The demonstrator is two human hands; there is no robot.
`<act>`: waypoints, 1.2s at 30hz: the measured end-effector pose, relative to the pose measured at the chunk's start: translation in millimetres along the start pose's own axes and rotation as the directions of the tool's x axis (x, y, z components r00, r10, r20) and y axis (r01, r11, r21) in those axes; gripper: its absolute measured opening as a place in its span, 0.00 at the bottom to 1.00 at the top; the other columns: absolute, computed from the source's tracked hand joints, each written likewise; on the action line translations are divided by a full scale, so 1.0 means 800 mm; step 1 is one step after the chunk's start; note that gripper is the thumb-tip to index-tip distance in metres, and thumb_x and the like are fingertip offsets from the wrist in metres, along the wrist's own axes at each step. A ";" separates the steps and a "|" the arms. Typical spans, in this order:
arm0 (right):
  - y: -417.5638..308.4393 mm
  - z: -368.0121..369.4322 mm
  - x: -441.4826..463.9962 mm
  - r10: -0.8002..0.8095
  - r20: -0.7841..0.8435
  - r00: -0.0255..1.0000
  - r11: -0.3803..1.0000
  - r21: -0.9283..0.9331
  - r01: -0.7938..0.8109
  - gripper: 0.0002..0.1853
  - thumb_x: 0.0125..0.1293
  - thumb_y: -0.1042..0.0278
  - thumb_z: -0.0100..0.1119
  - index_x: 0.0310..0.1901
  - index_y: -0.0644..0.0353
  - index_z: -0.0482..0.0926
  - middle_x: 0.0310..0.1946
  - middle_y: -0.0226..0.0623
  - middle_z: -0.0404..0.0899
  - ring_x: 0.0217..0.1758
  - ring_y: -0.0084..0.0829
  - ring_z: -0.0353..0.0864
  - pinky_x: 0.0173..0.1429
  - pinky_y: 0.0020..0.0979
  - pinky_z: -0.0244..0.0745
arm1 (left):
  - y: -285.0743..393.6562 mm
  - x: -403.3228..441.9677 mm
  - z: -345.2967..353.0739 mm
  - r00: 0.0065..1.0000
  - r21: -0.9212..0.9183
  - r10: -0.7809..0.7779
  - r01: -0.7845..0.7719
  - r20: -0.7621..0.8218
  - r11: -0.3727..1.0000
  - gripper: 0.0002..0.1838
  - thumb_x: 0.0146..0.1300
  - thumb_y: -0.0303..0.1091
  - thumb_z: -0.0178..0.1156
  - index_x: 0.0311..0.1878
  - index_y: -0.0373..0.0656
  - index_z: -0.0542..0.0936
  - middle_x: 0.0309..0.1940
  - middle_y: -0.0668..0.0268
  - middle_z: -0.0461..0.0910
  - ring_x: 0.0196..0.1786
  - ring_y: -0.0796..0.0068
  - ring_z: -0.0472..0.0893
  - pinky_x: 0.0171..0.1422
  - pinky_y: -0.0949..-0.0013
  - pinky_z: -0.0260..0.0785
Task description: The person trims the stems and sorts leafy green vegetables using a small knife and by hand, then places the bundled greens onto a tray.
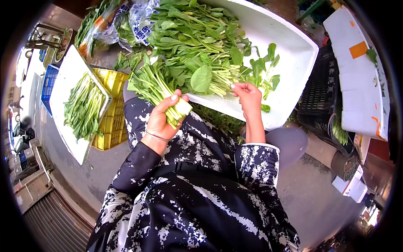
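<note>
My left hand (166, 111) is wrapped around a bunch of leafy greens (156, 86), its pale cut stems together at the lower right and its leaves toward the upper left. Over the near edge of a white foam box (289, 71), my right hand (247, 95) is closed in a pinch at the stem ends of loose greens. A thin stem seems to be between the thumb and forefinger, though the fingertips partly hide it. The large pile of leafy greens (189, 38) fills the box's left side, and a few loose sprigs (266, 69) lie right of it.
On the left, a white foam lid (63, 113) bearing stacked greens (84, 105) rests on a yellow crate (113, 126). A blue crate (49, 88) stands behind it. To the right are a black crate (317, 84) and another white foam box (357, 63). Plastic bags (140, 21) lie at the top.
</note>
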State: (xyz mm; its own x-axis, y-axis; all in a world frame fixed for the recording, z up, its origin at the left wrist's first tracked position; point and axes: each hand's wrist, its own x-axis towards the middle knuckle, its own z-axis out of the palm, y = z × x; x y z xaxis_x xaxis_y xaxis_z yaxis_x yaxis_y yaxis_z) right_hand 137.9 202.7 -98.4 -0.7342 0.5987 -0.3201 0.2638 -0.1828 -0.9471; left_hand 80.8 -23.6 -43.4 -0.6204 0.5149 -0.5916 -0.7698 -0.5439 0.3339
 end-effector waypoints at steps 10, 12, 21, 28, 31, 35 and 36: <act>-0.022 -0.032 -0.025 -0.060 -0.180 0.982 0.979 0.179 0.092 0.10 0.57 0.70 0.61 0.37 0.65 0.74 0.27 0.39 0.80 0.23 0.19 0.77 0.19 0.14 0.60 | -0.020 0.000 0.004 0.997 0.002 0.024 -0.024 -0.073 1.000 0.10 0.56 0.26 0.56 0.42 0.38 0.73 0.35 0.63 0.77 0.42 0.70 0.78 0.40 0.66 0.75; -0.018 -0.027 -0.029 -0.129 -0.197 0.972 0.973 0.166 0.163 0.09 0.57 0.72 0.59 0.37 0.66 0.74 0.27 0.38 0.79 0.25 0.20 0.77 0.23 0.16 0.65 | -0.023 0.000 -0.002 1.000 0.017 -0.026 0.026 -0.008 1.000 0.10 0.56 0.25 0.56 0.42 0.37 0.73 0.35 0.63 0.77 0.43 0.69 0.78 0.43 0.67 0.75; -0.057 -0.014 -0.073 -0.136 -0.072 0.988 0.968 0.203 0.148 0.08 0.59 0.75 0.55 0.39 0.67 0.74 0.28 0.37 0.79 0.26 0.20 0.78 0.21 0.15 0.60 | -0.075 0.023 0.025 0.994 0.166 -0.101 0.093 0.042 0.982 0.17 0.56 0.28 0.59 0.48 0.35 0.70 0.41 0.61 0.77 0.45 0.65 0.77 0.51 0.62 0.72; -0.055 -0.020 -0.095 -0.183 0.118 0.976 0.976 0.144 0.166 0.09 0.59 0.75 0.57 0.40 0.68 0.76 0.29 0.33 0.79 0.28 0.19 0.76 0.29 0.16 0.67 | -0.083 0.031 0.053 0.979 0.213 -0.055 0.012 0.198 0.977 0.16 0.61 0.37 0.54 0.47 0.36 0.71 0.42 0.59 0.77 0.44 0.69 0.78 0.52 0.68 0.71; -0.053 -0.022 -0.096 -0.192 0.137 0.972 0.976 0.130 0.174 0.09 0.58 0.75 0.58 0.41 0.68 0.76 0.29 0.33 0.78 0.27 0.18 0.76 0.29 0.16 0.67 | -0.077 0.026 0.061 0.982 0.256 -0.104 0.061 0.160 0.965 0.14 0.60 0.36 0.54 0.45 0.37 0.73 0.38 0.63 0.79 0.39 0.74 0.79 0.45 0.73 0.72; -0.049 -0.015 -0.100 -0.171 0.063 0.983 0.967 0.201 0.155 0.13 0.62 0.67 0.56 0.44 0.67 0.75 0.26 0.28 0.75 0.25 0.16 0.70 0.28 0.15 0.64 | -0.076 0.033 0.062 0.984 0.259 -0.091 0.050 0.151 0.965 0.14 0.59 0.36 0.56 0.45 0.40 0.73 0.38 0.65 0.79 0.38 0.75 0.79 0.42 0.75 0.72; -0.047 -0.016 -0.102 -0.172 0.064 0.983 0.967 0.204 0.156 0.13 0.62 0.67 0.56 0.44 0.67 0.75 0.26 0.28 0.75 0.25 0.16 0.70 0.28 0.15 0.64 | -0.075 0.031 0.066 0.987 0.240 -0.091 0.056 0.136 0.969 0.14 0.58 0.35 0.56 0.46 0.40 0.73 0.38 0.65 0.79 0.39 0.74 0.79 0.43 0.74 0.72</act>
State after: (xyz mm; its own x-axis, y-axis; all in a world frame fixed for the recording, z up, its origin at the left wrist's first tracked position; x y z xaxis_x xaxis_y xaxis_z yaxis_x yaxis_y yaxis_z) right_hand 195.7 170.7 -36.8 -0.8073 0.5700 -0.1528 0.0129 -0.2418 -0.9702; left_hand 103.3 56.6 -39.7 -0.5627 0.6474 -0.5140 -0.8167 -0.3393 0.4667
